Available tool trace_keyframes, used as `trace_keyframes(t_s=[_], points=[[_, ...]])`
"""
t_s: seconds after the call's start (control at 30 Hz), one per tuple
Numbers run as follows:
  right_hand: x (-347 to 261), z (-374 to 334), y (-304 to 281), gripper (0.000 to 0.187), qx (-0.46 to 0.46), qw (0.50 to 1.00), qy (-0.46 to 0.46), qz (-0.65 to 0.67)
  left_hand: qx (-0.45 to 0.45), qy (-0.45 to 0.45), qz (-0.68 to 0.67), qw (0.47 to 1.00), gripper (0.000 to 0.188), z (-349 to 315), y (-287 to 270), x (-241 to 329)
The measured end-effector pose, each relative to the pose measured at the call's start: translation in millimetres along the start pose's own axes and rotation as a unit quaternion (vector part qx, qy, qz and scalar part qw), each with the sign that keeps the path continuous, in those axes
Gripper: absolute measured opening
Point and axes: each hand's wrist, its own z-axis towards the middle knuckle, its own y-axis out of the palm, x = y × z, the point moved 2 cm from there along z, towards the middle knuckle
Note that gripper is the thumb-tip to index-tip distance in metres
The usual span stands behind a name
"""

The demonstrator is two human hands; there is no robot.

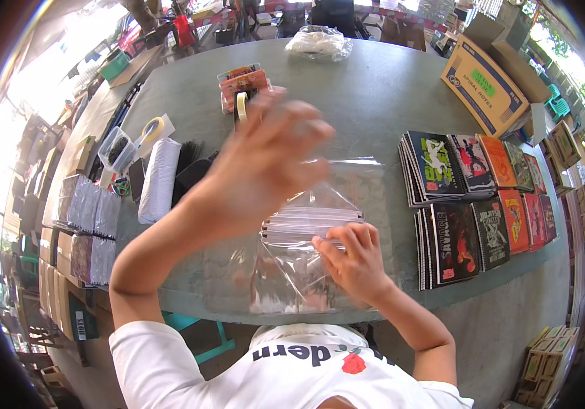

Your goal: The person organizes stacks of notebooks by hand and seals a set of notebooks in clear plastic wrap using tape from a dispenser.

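A small stack of notebooks (292, 226), its white page edges facing up, lies on a clear plastic sheet (285, 276) at the near middle of the table. My right hand (353, 259) rests at the stack's right side, fingers bent and thumb out, holding the plastic against it. My left hand (268, 153) is raised above and beyond the stack, badly blurred by motion. Whether anything is between its fingers I cannot make out. Just behind it stands a tape roll (241, 108), partly hidden by the hand.
Two rows of spiral notebooks (456, 232) stand at the right, with an open cardboard box (486, 88) behind. Left lie a white plastic-wrapped roll (159, 180), a clear tub (116, 148) and wrapped bundles (88, 204). A crumpled plastic bag (318, 44) sits at the far edge.
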Motion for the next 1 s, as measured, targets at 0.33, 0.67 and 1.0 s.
trace_keyframes(t_s=[0.33, 0.67, 1.0], points=[[19, 28, -17, 0.030, -0.117, 0.975, 0.034, 0.187, 0.141, -0.340, -0.319, 0.873, 0.071, -87, 95, 43], [13, 23, 7, 0.013, 0.010, 0.987, 0.111, 0.120, 0.060, -0.329, -0.692, 0.639, 0.044, -57, 103, -21], [31, 35, 3, 0.062, 0.078, 0.959, 0.229, 0.151, -0.044, -0.298, -0.486, 0.820, 0.048, -71, 97, -3]])
